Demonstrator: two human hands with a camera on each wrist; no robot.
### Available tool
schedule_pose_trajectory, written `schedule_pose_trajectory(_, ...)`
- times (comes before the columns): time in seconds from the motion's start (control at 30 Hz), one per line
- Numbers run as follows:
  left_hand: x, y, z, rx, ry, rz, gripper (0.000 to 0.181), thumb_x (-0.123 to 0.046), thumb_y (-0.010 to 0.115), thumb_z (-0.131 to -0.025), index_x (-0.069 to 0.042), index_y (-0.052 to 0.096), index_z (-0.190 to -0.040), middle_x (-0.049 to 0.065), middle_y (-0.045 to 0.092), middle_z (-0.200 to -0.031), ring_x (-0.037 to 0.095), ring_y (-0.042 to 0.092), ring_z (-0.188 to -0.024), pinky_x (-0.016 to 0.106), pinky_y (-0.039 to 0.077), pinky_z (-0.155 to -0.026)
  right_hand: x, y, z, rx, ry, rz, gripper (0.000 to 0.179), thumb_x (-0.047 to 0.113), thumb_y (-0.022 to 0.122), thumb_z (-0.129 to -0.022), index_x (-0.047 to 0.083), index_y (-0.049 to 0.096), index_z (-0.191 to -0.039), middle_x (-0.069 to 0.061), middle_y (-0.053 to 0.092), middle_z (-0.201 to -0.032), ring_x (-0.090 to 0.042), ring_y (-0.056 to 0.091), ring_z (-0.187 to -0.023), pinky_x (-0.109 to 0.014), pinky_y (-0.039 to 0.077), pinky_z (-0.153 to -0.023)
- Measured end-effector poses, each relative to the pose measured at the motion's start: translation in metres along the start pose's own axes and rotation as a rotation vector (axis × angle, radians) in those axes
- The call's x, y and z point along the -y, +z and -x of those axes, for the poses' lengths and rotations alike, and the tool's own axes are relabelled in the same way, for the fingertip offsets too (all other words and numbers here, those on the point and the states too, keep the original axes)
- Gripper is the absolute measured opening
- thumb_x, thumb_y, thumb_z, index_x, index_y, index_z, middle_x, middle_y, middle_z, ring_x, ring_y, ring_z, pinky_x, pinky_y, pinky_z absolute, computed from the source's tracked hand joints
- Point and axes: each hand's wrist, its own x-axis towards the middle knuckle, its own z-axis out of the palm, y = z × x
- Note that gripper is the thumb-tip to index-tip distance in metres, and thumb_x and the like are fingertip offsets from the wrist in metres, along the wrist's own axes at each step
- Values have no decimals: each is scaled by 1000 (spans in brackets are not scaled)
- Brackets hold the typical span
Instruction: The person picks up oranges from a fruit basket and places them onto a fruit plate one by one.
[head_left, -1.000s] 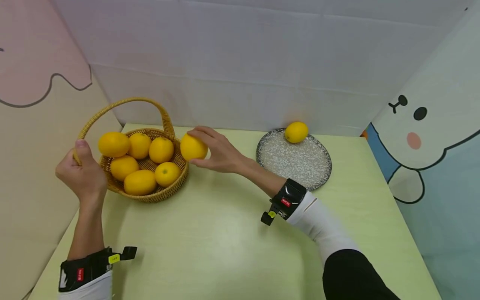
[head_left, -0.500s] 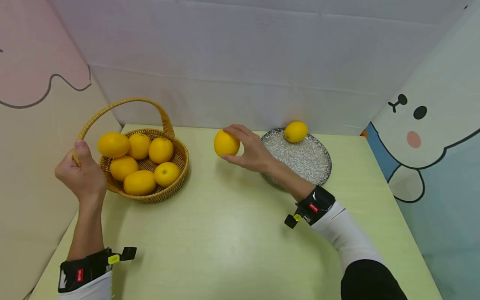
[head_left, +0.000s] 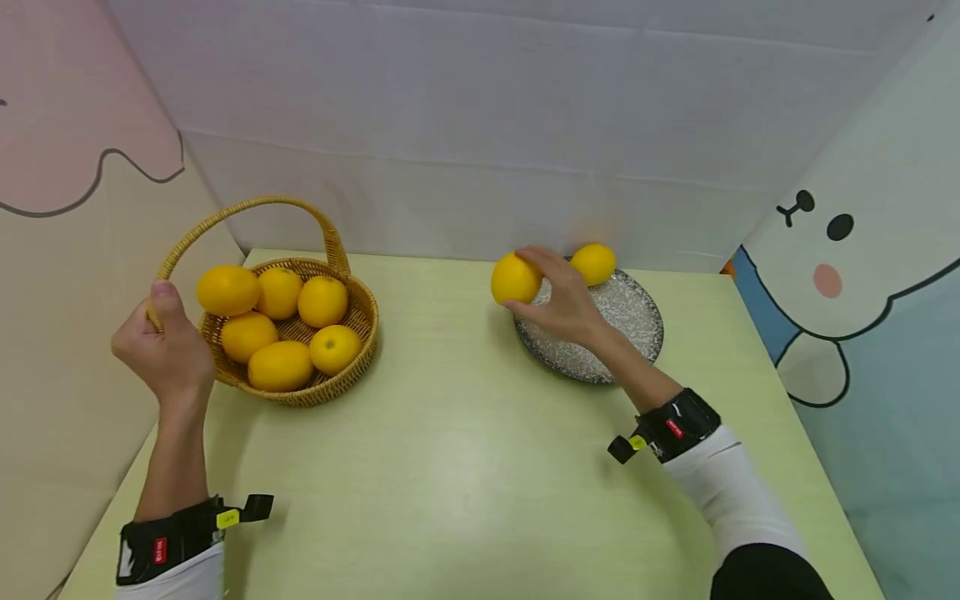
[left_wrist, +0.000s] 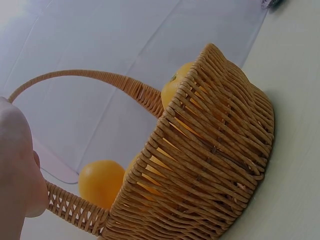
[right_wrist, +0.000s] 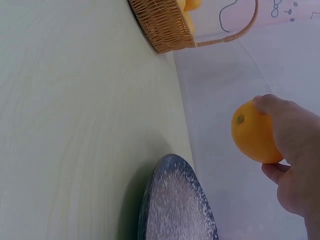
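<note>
My left hand (head_left: 172, 354) grips the tall handle (head_left: 273, 200) of a wicker basket (head_left: 351, 379) at the table's left. Several oranges (head_left: 279, 365) lie inside the basket. Between thumb and fingers my right hand (head_left: 566, 307) holds another orange (head_left: 515, 280), raised over the left edge of a speckled grey plate (head_left: 630, 321). A yellow fruit (head_left: 594, 264) rests at the plate's back rim, partly behind the right hand. The right wrist view shows the held orange (right_wrist: 255, 132) with its green stem end; in the left wrist view, the woven basket side (left_wrist: 200, 160) covers most of the fruit.
A pale green table (head_left: 442, 467) carries the basket and the plate. The white back wall (head_left: 465, 133) rises right behind both, and panels with cartoon drawings (head_left: 840, 267) stand at the left and right sides.
My right hand has carried the orange rightward, from the basket's right rim to the plate's left edge. The left hand and the basket have stayed in place.
</note>
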Motion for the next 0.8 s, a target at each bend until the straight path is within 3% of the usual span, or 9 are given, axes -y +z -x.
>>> schedule_pose_trajectory(0.23, 1, 0, 0, -5, 4, 7, 59, -37, 63, -104, -25, 32, -55, -16, 25, -54, 5, 15, -54, 27, 6, -57, -23, -26, 14, -73, 39, 19, 80, 8, 98, -84, -5, 60, -153, -25, 65, -153, -43, 66, -136, -56, 64, -106)
schedule_pose_trajectory(0.33, 1, 0, 0, -3, -2, 8, 59, -37, 63, -104, -25, 33, -55, -16, 25, -54, 5, 16, -54, 26, 7, -57, -33, -38, 21, -117, 66, 55, 80, 8, 99, -84, -5, 60, -153, -25, 65, -153, -42, 67, -136, -46, 66, -104)
schedule_pose_trajectory(0.47, 1, 1, 0, -2, -3, 8, 59, -38, 63, -104, -26, 33, -55, -16, 26, -54, 5, 17, -54, 26, 7, -57, -48, -54, 32, -171, 109, 96, 79, 9, 99, -84, -4, 62, -152, -25, 67, -151, -42, 69, -128, -21, 55, -100)
schedule_pose_trajectory(0.57, 1, 1, 0, -2, 1, 4, 59, -38, 63, -104, -27, 33, -55, -17, 26, -54, 5, 17, -54, 26, 7, -58, -57, -64, 40, -198, 139, 103, 78, 9, 98, -84, -3, 62, -152, -26, 67, -150, -43, 69, -123, -13, 46, -97)
schedule_pose_trajectory(0.8, 1, 0, 0, -1, 1, -14, 59, -37, 62, -105, -27, 34, -55, -17, 26, -54, 5, 17, -54, 26, 7, -57, -74, -82, 52, -237, 198, 81, 75, 4, 94, -88, -3, 60, -155, -28, 64, -153, -46, 68, -130, -2, 42, -103)
